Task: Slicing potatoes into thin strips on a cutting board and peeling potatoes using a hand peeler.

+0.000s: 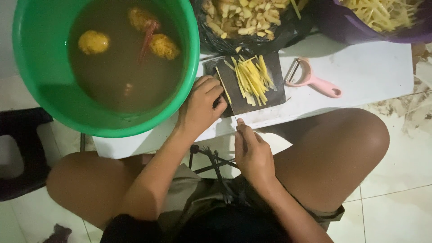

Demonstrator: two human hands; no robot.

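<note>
Centre frame: left hand (201,105) curled, fingers pressing a pale potato slice down on the small dark cutting board (274,96). Just below, right hand (253,153) clenched around a thin knife (228,100). Matchstick-cut yellow potato strips (253,78) heaped on the board. Upper left: glossy green plastic basin (40,72), murky water, peeled round potatoes (93,42). Right of board, pink peeler (315,81) on the white worktop (369,72).

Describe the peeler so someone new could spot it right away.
Start at the big green basin of brown water. Just right of it lies a dark cutting board with yellow strips. The peeler lies right of that board, the only pink thing on the white table.
</note>
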